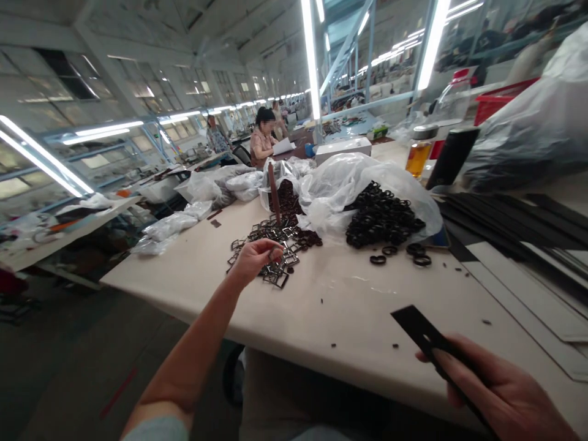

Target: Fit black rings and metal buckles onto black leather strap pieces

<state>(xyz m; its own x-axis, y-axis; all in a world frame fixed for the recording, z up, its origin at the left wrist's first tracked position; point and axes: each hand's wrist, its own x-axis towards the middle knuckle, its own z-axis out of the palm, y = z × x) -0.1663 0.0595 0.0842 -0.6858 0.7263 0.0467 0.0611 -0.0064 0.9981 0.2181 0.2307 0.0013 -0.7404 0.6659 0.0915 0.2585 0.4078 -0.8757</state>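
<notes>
long factory hall, cream worktable [358,318] under tube lights [310,55]

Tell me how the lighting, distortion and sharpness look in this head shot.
Head view: ceiling tube lights blow out to white streaks; wide-angle bending tilts the table and bows the windows; the left hand on the metal buckles is fairly sharp, the right hand holding the black strap slightly soft; the far hall is hazy.
</notes>
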